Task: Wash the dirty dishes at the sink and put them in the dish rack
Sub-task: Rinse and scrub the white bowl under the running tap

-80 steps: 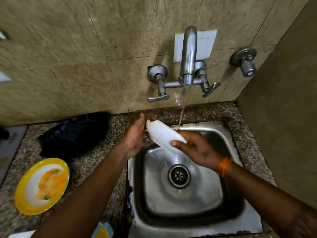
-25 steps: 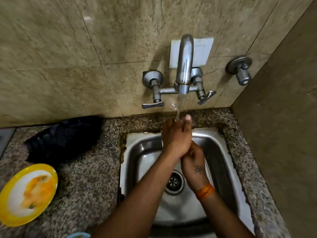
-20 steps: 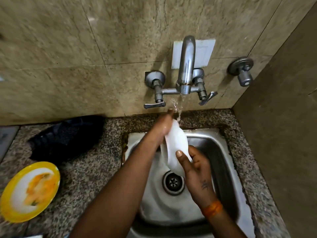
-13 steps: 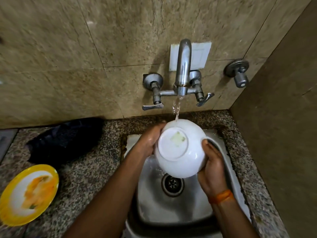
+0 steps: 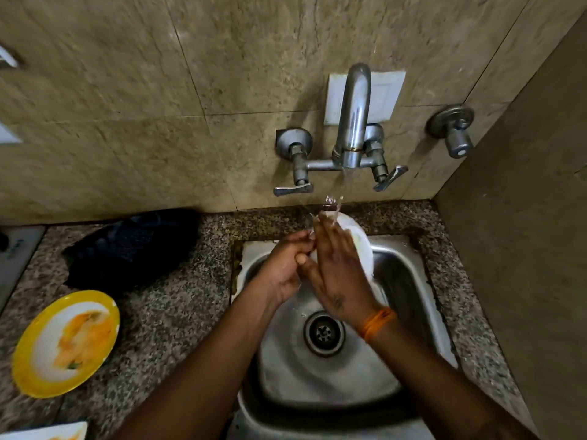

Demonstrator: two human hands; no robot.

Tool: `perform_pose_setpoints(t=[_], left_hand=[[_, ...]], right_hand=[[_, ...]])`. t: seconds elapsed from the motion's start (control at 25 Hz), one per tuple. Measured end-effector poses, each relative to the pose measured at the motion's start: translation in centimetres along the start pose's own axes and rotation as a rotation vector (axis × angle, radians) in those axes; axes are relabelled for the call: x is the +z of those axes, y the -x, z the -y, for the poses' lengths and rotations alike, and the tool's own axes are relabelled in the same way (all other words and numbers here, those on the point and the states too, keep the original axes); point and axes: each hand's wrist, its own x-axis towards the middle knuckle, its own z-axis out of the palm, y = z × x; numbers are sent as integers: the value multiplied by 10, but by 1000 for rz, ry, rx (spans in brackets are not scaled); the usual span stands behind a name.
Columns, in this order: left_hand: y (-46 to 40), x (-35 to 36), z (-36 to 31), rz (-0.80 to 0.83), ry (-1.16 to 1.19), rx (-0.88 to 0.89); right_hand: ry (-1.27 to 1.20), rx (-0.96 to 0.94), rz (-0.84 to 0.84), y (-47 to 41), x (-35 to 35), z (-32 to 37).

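A white bowl (image 5: 360,246) is held on edge over the steel sink (image 5: 409,281), under water running from the wall tap (image 5: 352,122). My left hand (image 5: 286,268) grips the bowl's left rim with curled fingers. My right hand (image 5: 340,274) lies flat against the bowl with straight fingers and hides most of it. A dirty yellow-rimmed plate (image 5: 65,342) with orange food smears sits on the granite counter (image 5: 178,312) at the left.
A dark cloth or bag (image 5: 130,246) lies on the counter against the wall. A second smeared white dish (image 5: 44,433) shows at the bottom left edge. A separate wall valve (image 5: 452,128) sits right of the tap. A side wall closes the right.
Half a second ago the bowl's underside faced me, held from both sides. Now it is turned edge-on, and my right hand has moved across it, fingers flat.
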Motion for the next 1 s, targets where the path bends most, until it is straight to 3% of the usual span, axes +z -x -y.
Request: perform_pose_setpoints(t=[0.16, 0.2, 0.32, 0.36, 0.48, 0.56, 0.72, 0.8, 0.92, 1.0], left_hand=[[-2, -3, -7, -209, 279, 2], [-5, -7, -7, -223, 353, 28], [-5, 1, 4, -249, 423, 36], [-2, 11, 10, -244, 448, 31], [5, 28, 30, -239, 680, 99], [7, 14, 31, -211, 688, 50], [20, -9, 24, -293, 686, 140], [23, -18, 26, -273, 716, 140], [28, -35, 25, -253, 705, 126], [32, -43, 23, -206, 690, 113]], right_hand=[[244, -283, 45, 42, 20, -14], [258, -251, 28, 44, 22, -28], [-46, 159, -123, 29, 19, -32], [-77, 169, -144, 24, 21, -22], [79, -213, -16, 25, 20, 6], [54, -215, -13, 26, 17, -9], [-211, 196, -140, 19, 15, -40], [-91, 119, -147, 26, 18, -19], [68, -187, -109, 40, 18, 5], [-46, -105, -145, 36, 14, 9]])
